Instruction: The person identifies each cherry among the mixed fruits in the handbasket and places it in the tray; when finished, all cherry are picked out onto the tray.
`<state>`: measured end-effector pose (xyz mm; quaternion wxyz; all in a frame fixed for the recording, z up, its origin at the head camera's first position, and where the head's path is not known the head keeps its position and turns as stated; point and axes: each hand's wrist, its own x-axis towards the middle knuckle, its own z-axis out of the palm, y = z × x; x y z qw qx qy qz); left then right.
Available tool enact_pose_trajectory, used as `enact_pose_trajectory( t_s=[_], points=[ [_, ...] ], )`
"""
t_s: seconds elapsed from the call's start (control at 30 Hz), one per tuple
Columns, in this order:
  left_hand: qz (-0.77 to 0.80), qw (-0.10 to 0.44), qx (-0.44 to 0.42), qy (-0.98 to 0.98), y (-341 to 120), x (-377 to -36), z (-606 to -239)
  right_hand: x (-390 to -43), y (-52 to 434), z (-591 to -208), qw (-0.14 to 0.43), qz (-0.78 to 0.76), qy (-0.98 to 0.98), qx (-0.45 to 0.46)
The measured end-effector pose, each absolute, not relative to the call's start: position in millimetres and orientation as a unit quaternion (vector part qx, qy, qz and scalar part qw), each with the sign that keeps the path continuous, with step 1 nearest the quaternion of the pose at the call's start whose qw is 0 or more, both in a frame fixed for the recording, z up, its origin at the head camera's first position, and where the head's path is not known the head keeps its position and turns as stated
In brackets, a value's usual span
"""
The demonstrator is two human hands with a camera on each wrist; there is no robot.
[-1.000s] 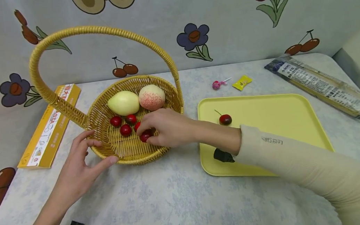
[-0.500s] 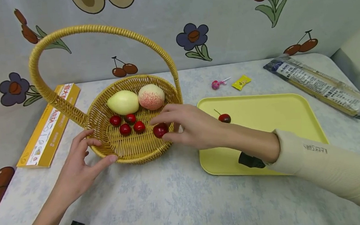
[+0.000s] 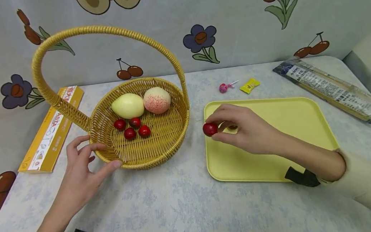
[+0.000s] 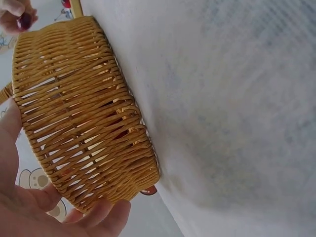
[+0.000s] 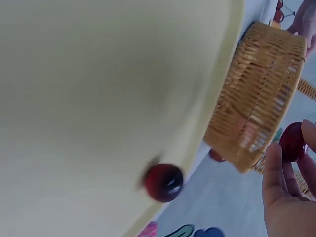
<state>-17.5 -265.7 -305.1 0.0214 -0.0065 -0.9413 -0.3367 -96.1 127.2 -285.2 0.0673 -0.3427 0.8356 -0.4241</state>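
Note:
My right hand (image 3: 243, 130) pinches a dark red cherry (image 3: 210, 129) between thumb and fingertips, above the left edge of the yellow tray (image 3: 273, 163). Another cherry (image 5: 164, 182) lies on that tray; in the head view my right hand mostly hides it. My left hand (image 3: 84, 169) holds the near-left rim of a wicker basket (image 3: 161, 146), its thumb and bent fingers spread along the side. Inside the basket are a pale yellow-green fruit (image 3: 128, 106), a pinkish peach (image 3: 157, 100) and several cherries (image 3: 130, 133).
The basket's tall handle (image 3: 102, 29) arches over it. A yellow pasta box (image 3: 52, 130) lies at the left. Behind the tray are a pink lollipop (image 3: 223, 88) and a yellow-wrapped candy (image 3: 249, 85). A long clear packet (image 3: 330, 89) lies at the back right.
My right hand has lifted a cherry out of the basket and carried it rightward to the tray's left edge. My left hand has stayed on the basket rim.

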Motion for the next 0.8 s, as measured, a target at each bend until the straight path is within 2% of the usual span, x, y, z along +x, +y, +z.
enact_pose_trajectory(
  t_s=[0.57,0.8],
  points=[
    [-0.328,0.008,0.005,-0.945,-265.7,-18.7,-301.5,-107.3,194.9,-313.6,0.020,-0.309,0.912,-0.268],
    [-0.328,0.007,0.003,-0.944,-265.8,-19.3,-301.9,-115.3,198.7,-316.5,0.059,-0.288,0.925,-0.240]
  ],
)
